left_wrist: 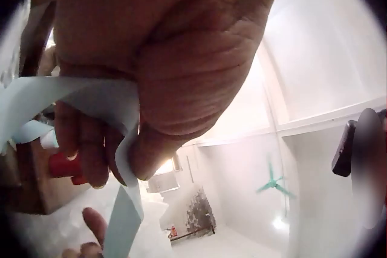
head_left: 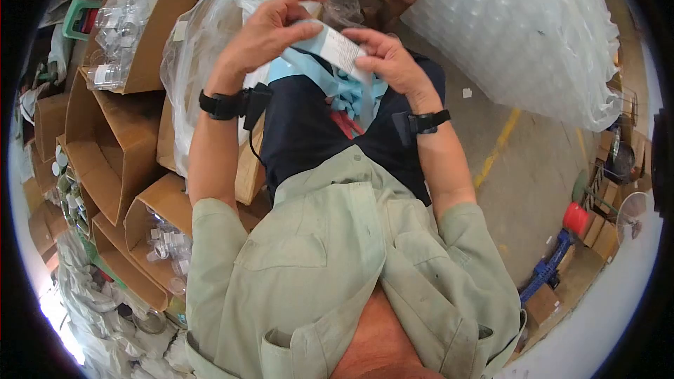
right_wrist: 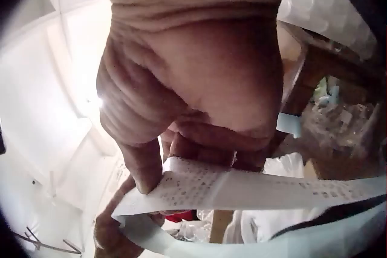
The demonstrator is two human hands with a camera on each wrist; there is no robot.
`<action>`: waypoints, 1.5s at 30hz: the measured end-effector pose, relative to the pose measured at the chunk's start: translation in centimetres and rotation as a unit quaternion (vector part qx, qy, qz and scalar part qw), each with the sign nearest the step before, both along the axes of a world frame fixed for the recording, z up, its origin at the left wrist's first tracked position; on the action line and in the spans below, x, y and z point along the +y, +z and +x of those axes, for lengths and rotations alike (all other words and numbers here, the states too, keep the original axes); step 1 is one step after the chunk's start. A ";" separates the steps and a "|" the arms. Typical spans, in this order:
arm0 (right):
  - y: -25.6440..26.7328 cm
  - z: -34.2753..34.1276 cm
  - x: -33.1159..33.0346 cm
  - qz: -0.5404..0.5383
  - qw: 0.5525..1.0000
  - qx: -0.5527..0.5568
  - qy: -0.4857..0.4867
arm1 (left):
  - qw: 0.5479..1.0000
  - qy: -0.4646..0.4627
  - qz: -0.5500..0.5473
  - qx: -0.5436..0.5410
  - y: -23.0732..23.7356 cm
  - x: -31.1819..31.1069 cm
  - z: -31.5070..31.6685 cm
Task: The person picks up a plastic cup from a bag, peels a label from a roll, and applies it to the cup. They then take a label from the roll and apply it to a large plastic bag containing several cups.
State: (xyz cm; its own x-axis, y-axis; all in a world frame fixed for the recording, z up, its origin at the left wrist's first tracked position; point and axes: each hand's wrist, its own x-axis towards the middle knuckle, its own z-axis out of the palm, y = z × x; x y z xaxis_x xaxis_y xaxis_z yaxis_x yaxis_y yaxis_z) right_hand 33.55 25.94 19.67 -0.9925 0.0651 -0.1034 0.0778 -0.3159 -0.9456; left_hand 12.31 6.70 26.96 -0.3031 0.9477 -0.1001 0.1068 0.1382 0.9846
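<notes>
A pale blue and white label strip with small print stretches between both hands over the lap. My left hand pinches one end between thumb and fingers. In the left wrist view, a bare blue length of backing strip runs down from that thumb. My right hand pinches the other end; its thumb lies on the printed face of the strip in the right wrist view. More light blue strip hangs in a tangle between the dark-trousered knees.
Cardboard boxes stand at the left, some with clear plastic bottles. A clear plastic bag lines a carton by the left knee. A big bubble-wrap bundle lies at the right, above floor with a yellow line.
</notes>
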 end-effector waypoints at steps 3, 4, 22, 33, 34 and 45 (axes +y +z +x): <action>2.7 -1.0 1.9 0.030 0.998 0.033 -0.037 | 0.998 0.023 0.050 0.014 2.3 0.0 -1.2; 4.0 -1.4 2.7 0.044 0.998 0.045 -0.031 | 0.997 0.042 0.054 0.033 3.5 -0.2 -1.2; 2.0 -1.3 -3.7 0.109 0.988 -0.001 0.107 | 0.979 0.151 -0.009 -0.135 -5.8 -5.3 11.4; 1.2 -0.7 -4.5 0.049 0.987 -0.060 0.139 | 0.957 0.179 -0.012 -0.227 -5.3 -7.9 12.5; 0.9 -0.8 -4.7 0.051 0.986 -0.063 0.145 | 0.963 0.177 -0.014 -0.203 -5.5 -7.9 12.6; -0.8 0.1 -4.3 0.068 0.985 -0.072 0.142 | 0.965 0.167 -0.063 -0.194 -8.1 -6.7 12.9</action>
State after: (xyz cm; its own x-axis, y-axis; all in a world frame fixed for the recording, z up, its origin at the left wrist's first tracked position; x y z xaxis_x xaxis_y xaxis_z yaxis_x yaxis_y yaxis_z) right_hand 33.70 21.63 18.89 -0.9484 -0.1900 -0.2540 0.2812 -0.1335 -0.9503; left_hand 25.24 -0.03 18.81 -0.5057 0.7764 -0.3761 -0.3379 0.2229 0.9144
